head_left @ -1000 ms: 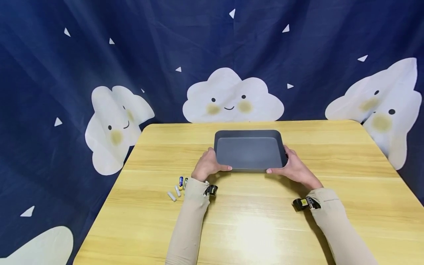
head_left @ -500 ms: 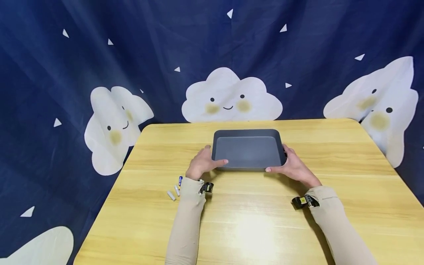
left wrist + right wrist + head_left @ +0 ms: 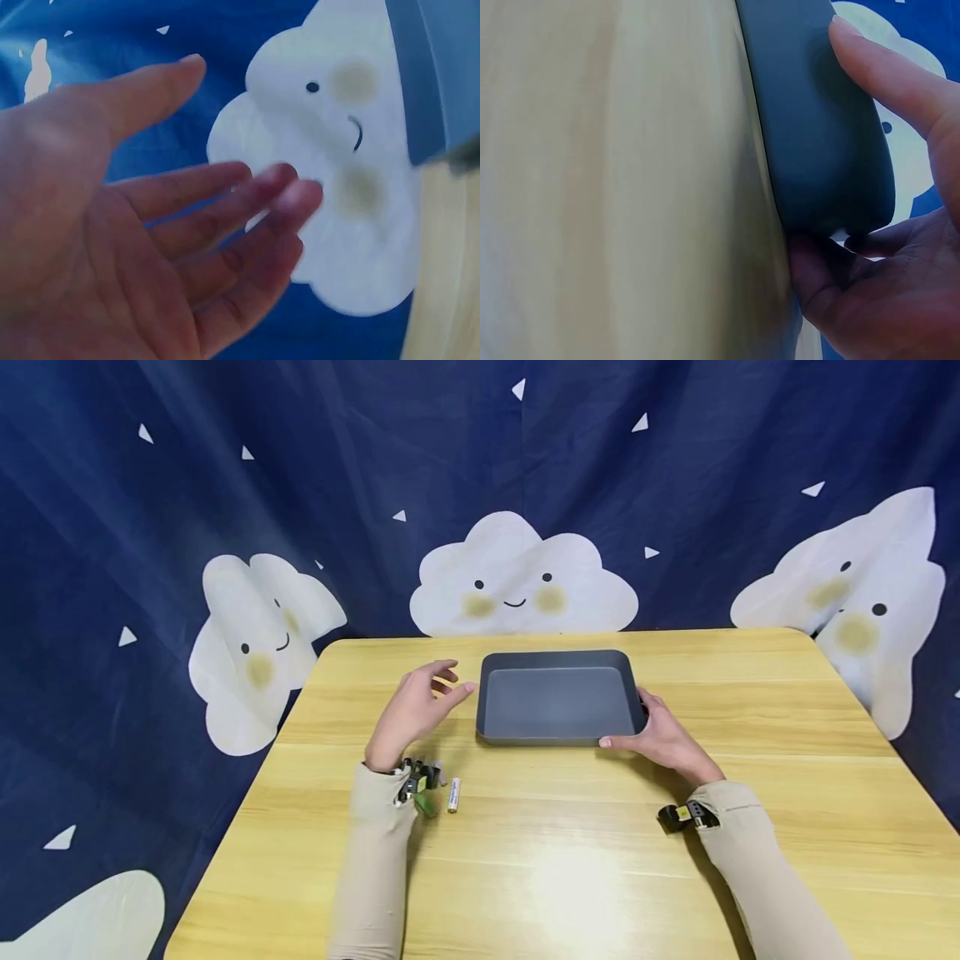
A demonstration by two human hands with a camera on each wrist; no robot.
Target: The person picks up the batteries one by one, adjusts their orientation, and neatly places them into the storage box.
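A dark grey rectangular baking tray [image 3: 558, 702] with raised walls lies toward the far side of the wooden table. At its near right corner my right hand [image 3: 660, 739] grips it, thumb on the near rim and fingers round the side. In the right wrist view, the thumb lies along the top edge of the tray [image 3: 825, 127] and fingertips are at its base. My left hand [image 3: 416, 706] is off the tray's left side, fingers loosely bent, holding nothing. The left wrist view shows its bare palm, with a piece of the tray [image 3: 442, 75] at upper right.
A battery [image 3: 453, 795] lies on the table [image 3: 562, 827] beside the left wrist, near a green item [image 3: 426, 803]. The left forearm and wrist camera cover other small things there. A navy curtain [image 3: 360, 435] with clouds hangs behind the table.
My left hand has let go of the tray and moved left. Its arm now covers the white pieces, and a labelled battery shows right of the wrist. The right hand keeps its grip.
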